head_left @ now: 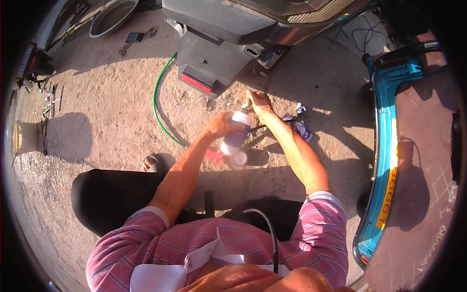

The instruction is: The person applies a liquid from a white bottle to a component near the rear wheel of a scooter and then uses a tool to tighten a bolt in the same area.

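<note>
My left hand (221, 124) is wrapped round a white plastic bottle (235, 137) with a purple label, held tilted with its narrow top pointing away from me. At that top, my right hand (260, 105) has its fingers closed on the bottle's neck or cap; which of the two is hidden. Just under the bottle's base, a small round white object (239, 158) lies on the ground beside a pinkish-red item (214, 155). Ahead of both hands is the grey rear fender (204, 61) of a vehicle, with a red reflector (196, 83) on it.
A green hose (156, 97) curves over the rough ground to my left. Crumpled purple-and-white packaging (302, 130) lies beyond my right forearm. A blue vehicle frame (382, 160) stands on the right. Far left are scattered tools (52, 101), a pale container (25, 137) and a basin (113, 18).
</note>
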`<act>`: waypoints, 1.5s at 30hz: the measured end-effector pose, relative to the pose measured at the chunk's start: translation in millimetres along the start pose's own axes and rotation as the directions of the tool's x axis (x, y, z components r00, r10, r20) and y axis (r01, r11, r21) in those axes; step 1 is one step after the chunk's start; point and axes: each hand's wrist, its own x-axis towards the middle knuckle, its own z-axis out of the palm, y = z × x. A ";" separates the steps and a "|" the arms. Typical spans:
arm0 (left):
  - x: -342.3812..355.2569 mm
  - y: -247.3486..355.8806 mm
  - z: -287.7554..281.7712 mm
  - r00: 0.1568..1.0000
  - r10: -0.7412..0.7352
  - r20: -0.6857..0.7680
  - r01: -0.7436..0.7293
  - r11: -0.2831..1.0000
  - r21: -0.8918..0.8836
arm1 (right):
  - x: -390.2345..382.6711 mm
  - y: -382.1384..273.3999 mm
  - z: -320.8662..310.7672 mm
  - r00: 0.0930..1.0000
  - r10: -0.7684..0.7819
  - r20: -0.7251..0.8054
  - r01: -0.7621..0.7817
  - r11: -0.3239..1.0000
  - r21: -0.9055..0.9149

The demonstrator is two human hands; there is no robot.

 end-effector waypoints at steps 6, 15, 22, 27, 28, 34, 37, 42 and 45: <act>9.4 4.3 16.6 0.953 0.050 0.299 0.010 0.980 -0.198 | -10.9 -51.1 -94.4 0.983 0.166 0.080 -0.169 0.985 0.040; 6.9 54.8 50.9 0.876 0.102 0.472 0.094 0.923 -0.373 | -2.7 -30.6 -165.2 0.986 0.143 -0.089 -0.152 0.983 -0.107; 17.4 36.1 26.3 0.955 0.223 0.198 -0.001 0.666 -0.746 | -76.7 -58.7 -105.4 0.705 0.310 0.639 -0.442 0.895 0.054; 27.5 35.0 61.9 0.988 -0.071 -0.134 -0.084 0.480 -0.873 | -90.0 -29.9 -68.3 0.857 0.232 0.460 -0.351 0.917 0.191; 29.5 44.4 69.1 0.977 -0.107 -0.183 -0.088 0.579 -0.811 | -94.1 -32.4 -68.2 0.863 0.217 0.455 -0.328 0.927 0.180; 29.5 38.6 60.1 0.950 0.250 -0.189 -0.274 0.954 -0.117 | -108.8 -29.1 -87.5 0.799 0.277 0.533 -0.487 0.818 0.305; 32.0 34.6 61.6 0.918 0.345 -0.194 -0.339 0.939 0.062 | -100.8 -29.8 -86.8 0.844 0.312 0.437 -0.402 0.907 0.129; 22.5 57.8 64.6 0.951 0.307 0.042 -0.308 0.951 0.005 | -88.1 -27.9 -84.3 0.992 0.063 0.111 -0.067 0.997 0.034; 21.5 52.8 78.8 0.956 0.289 -0.057 -0.294 0.948 -0.124 | -89.4 -25.4 -77.2 0.983 0.062 0.173 -0.056 0.998 -0.039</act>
